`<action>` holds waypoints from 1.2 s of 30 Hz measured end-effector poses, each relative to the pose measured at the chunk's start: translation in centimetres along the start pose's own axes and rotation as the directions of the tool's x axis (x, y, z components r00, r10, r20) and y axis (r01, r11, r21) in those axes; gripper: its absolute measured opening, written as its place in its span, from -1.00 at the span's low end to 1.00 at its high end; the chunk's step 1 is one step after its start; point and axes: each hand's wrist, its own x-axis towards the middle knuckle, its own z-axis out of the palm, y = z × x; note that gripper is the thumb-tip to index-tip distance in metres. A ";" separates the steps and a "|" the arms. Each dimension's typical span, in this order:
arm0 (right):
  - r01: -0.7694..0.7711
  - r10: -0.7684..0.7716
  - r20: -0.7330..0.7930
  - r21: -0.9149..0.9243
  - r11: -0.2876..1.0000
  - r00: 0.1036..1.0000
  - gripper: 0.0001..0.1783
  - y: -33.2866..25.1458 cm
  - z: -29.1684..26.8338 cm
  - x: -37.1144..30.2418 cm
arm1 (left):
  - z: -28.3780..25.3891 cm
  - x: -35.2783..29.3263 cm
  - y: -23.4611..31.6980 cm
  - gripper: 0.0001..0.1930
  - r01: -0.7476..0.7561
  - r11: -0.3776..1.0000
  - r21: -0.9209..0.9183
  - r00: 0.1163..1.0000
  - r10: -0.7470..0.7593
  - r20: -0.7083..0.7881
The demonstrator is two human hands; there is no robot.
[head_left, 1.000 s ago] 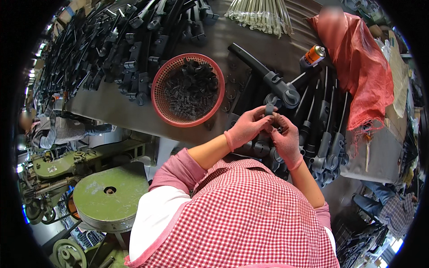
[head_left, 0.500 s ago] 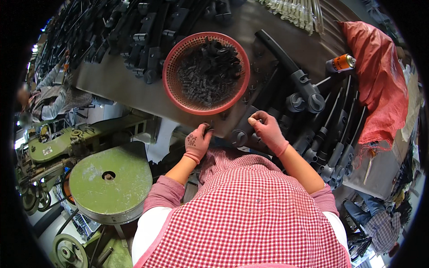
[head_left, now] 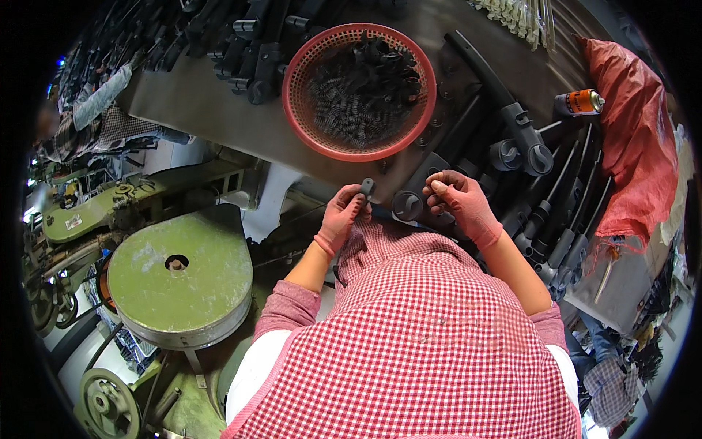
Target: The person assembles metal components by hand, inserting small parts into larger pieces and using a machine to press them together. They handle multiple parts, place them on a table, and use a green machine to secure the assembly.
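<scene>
In a pinch near the table's front edge, my left hand (head_left: pixel 338 221) holds a small dark flat piece with a rounded end and a hole (head_left: pixel 367 187). My right hand (head_left: pixel 469 210), also gloved in pink, is level with it a short way to the right, thumb and fingertips pressed together. Whatever those fingertips may hold is too small to make out. Just beyond both hands stands a red perforated basket (head_left: pixel 358 156) with small metal springs (head_left: pixel 347 113) and black plastic pieces (head_left: pixel 387 69) in it. A black tube with a round-ended joint (head_left: pixel 537 157) lies to the right.
More black tubes (head_left: pixel 552 238) crowd the right side, near an orange spray can (head_left: pixel 579 102) and a red sack (head_left: pixel 632 132). Black parts (head_left: pixel 256 66) are piled at the far left. A green machine (head_left: pixel 175 285) stands beside my left arm. Another person's sleeve (head_left: pixel 102 95) shows farther left.
My left hand has turned, so the dark piece now sticks up plainly from its fingers. The right hand stays pinched, its fingers curled further in. The whole view has shifted slightly.
</scene>
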 end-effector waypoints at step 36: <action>0.260 -0.254 -0.125 0.029 0.965 0.959 -0.72 -4.4 -1.8 -5.8 | 8.2 17.1 17.0 -0.81 0.060 0.566 0.822 0.985 0.100 -0.140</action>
